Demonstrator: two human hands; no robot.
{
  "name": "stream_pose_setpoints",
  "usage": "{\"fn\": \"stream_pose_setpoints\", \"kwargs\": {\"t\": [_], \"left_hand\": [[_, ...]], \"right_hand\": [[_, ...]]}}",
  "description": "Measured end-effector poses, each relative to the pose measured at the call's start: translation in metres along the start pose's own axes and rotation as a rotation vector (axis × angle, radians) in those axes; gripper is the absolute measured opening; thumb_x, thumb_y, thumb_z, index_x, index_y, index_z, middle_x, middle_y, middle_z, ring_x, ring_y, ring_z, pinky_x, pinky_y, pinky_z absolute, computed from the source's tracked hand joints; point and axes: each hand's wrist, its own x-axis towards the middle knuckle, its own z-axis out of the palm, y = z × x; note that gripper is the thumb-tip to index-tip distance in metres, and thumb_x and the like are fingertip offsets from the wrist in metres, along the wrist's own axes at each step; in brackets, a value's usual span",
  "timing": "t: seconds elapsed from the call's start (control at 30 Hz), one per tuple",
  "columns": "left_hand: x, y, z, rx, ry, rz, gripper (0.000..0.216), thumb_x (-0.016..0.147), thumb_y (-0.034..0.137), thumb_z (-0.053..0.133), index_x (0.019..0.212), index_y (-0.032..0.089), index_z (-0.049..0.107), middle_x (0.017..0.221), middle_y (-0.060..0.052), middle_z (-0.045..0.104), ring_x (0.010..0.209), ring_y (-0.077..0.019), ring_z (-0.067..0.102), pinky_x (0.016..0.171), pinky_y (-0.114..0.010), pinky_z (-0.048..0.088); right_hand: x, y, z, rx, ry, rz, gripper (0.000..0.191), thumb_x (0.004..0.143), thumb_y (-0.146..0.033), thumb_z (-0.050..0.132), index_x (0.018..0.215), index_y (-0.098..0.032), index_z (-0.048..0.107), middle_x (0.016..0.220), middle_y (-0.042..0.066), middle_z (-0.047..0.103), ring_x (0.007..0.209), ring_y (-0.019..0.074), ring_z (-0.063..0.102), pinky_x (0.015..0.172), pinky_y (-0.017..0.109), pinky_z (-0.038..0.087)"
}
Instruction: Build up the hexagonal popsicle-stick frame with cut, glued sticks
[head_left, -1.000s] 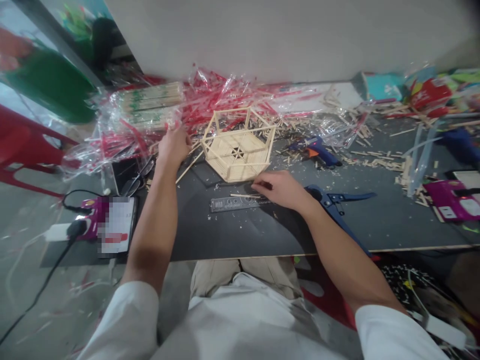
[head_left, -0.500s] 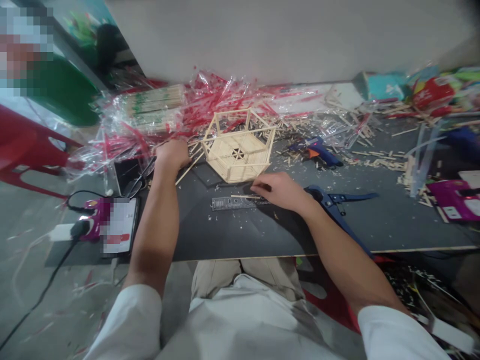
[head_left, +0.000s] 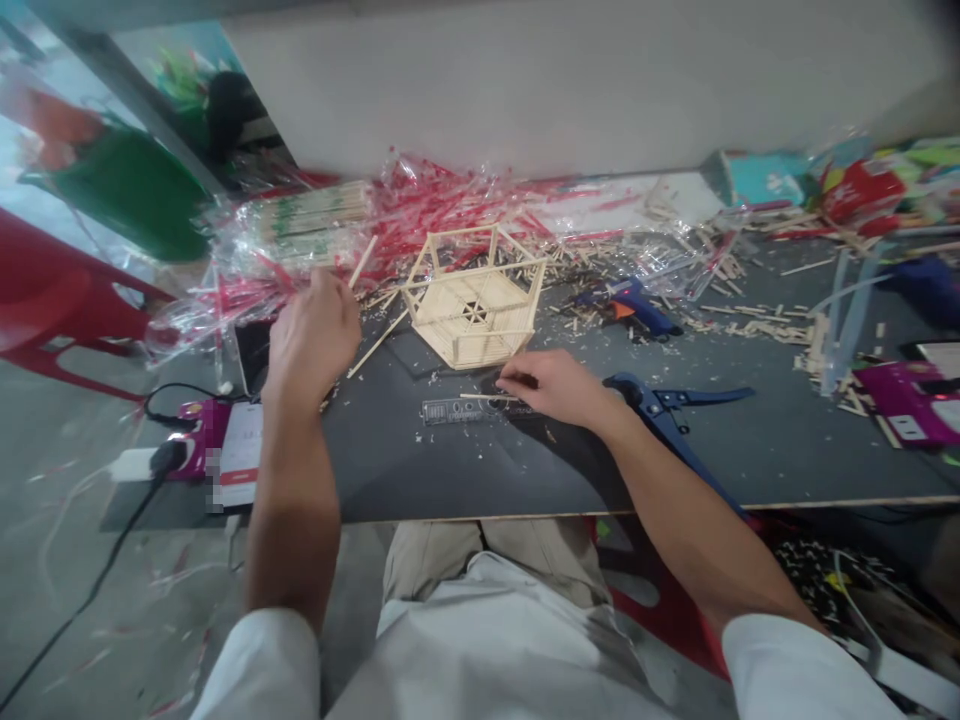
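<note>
My left hand [head_left: 315, 325] is closed around a thin wooden stick [head_left: 363, 262], whose end points up past the fingers. Low over the table, my right hand [head_left: 555, 385] pinches a short wooden stick [head_left: 480, 398] lying along a clear plastic ruler [head_left: 444, 411]. Behind the ruler stands a hexagonal frame of wooden sticks [head_left: 480, 345], with a layered base, short posts and a top rim. A loose stick [head_left: 377, 342] leans or lies by its left side. Blue-handled cutters [head_left: 667, 410] lie right of my right hand, partly under the forearm.
A blue glue gun [head_left: 641, 308] rests among cut stick bits behind the cutters. Bundled sticks in plastic [head_left: 315, 220] and red-clear wrappers [head_left: 435, 190] pile up at the back. A phone [head_left: 241, 455] and a purple power strip [head_left: 202, 440] lie at left; another purple strip [head_left: 911, 400] at right.
My left hand has come back from the wrappers, nearer to me and leftward, and a stick now shows tilted up from it. The right hand has barely moved.
</note>
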Motion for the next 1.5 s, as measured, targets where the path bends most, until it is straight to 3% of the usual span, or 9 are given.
{"fn": "stream_pose_setpoints", "kwargs": {"t": [0.17,0.4,0.53,0.7,0.9,1.03,1.17,1.4,1.5], "left_hand": [[-0.036,0.005,0.017,-0.301,0.135,0.128,0.017,0.101,0.035,0.046,0.093,0.025,0.058,0.071,0.0,0.061,0.066,-0.0183,0.057,0.068,-0.032,0.042],[-0.062,0.024,0.036,-0.546,-0.191,0.209,0.024,0.104,0.035,0.039,0.105,0.022,0.059,0.065,0.003,0.056,0.053,-0.0136,0.05,0.057,-0.028,0.037],[-0.063,0.034,0.028,-0.555,-0.217,0.279,0.023,0.106,0.04,0.041,0.097,0.024,0.055,0.06,0.004,0.058,0.051,-0.013,0.052,0.058,-0.028,0.037],[-0.056,0.061,0.025,-0.4,-0.093,0.325,0.037,0.103,0.043,0.049,0.072,0.024,0.054,0.052,0.002,0.049,0.046,-0.0123,0.038,0.054,-0.03,0.026],[-0.049,0.091,0.028,-0.363,-0.174,0.302,0.033,0.107,0.042,0.043,0.086,0.024,0.061,0.064,-0.003,0.062,0.053,-0.0163,0.052,0.057,-0.033,0.027],[-0.061,0.08,0.036,-0.36,-0.085,0.268,0.028,0.108,0.044,0.042,0.117,0.024,0.059,0.087,-0.008,0.073,0.07,-0.0198,0.065,0.058,-0.033,0.031],[-0.08,0.061,0.05,-0.389,0.026,0.183,0.032,0.11,0.041,0.035,0.124,0.024,0.059,0.109,-0.014,0.074,0.085,-0.0228,0.07,0.063,-0.033,0.042],[-0.077,0.058,0.064,-0.438,0.216,0.282,0.022,0.105,0.034,0.057,0.105,0.023,0.076,0.096,-0.007,0.078,0.081,-0.0164,0.073,0.069,-0.029,0.054],[-0.071,0.058,0.068,-0.567,0.297,0.305,0.012,0.098,0.028,0.069,0.095,0.021,0.078,0.087,-0.004,0.078,0.069,-0.0127,0.071,0.064,-0.025,0.055]], "right_hand": [[-0.002,-0.003,-0.004,0.042,-0.003,-0.01,0.018,0.092,-0.021,0.055,0.09,-0.018,0.073,0.078,0.005,0.073,0.064,0.0156,0.061,0.066,0.028,0.043],[-0.011,-0.041,-0.028,0.315,-0.042,-0.012,0.019,0.093,-0.025,0.058,0.093,-0.02,0.076,0.073,0.001,0.074,0.062,0.0135,0.064,0.06,0.026,0.046],[-0.012,-0.058,-0.064,0.314,0.06,0.027,0.015,0.092,-0.031,0.064,0.092,-0.023,0.076,0.078,0.001,0.076,0.063,0.0138,0.064,0.056,0.027,0.047],[0.023,-0.051,-0.092,0.547,0.357,0.215,0.017,0.095,-0.038,0.07,0.099,-0.022,0.069,0.074,0.002,0.07,0.057,0.0131,0.062,0.049,0.029,0.049],[0.081,-0.035,-0.104,0.687,0.276,0.25,0.019,0.089,-0.027,0.081,0.083,-0.016,0.067,0.066,0.0,0.065,0.058,0.0089,0.06,0.055,0.025,0.051],[0.11,-0.014,-0.122,0.77,0.302,0.33,0.02,0.1,-0.016,0.067,0.08,-0.012,0.07,0.067,-0.001,0.065,0.059,0.0043,0.059,0.055,0.019,0.046],[0.138,0.01,-0.127,0.803,0.269,0.443,0.023,0.098,-0.015,0.071,0.075,-0.014,0.069,0.067,0.001,0.064,0.059,0.0062,0.058,0.053,0.018,0.05],[0.17,0.021,-0.106,0.647,0.302,0.481,0.029,0.096,-0.011,0.07,0.069,-0.015,0.065,0.059,-0.001,0.058,0.051,0.0057,0.049,0.048,0.02,0.04],[0.172,0.025,-0.101,0.579,0.343,0.481,0.027,0.092,-0.01,0.075,0.067,-0.017,0.066,0.056,-0.001,0.058,0.052,0.0077,0.049,0.055,0.024,0.045]]}}
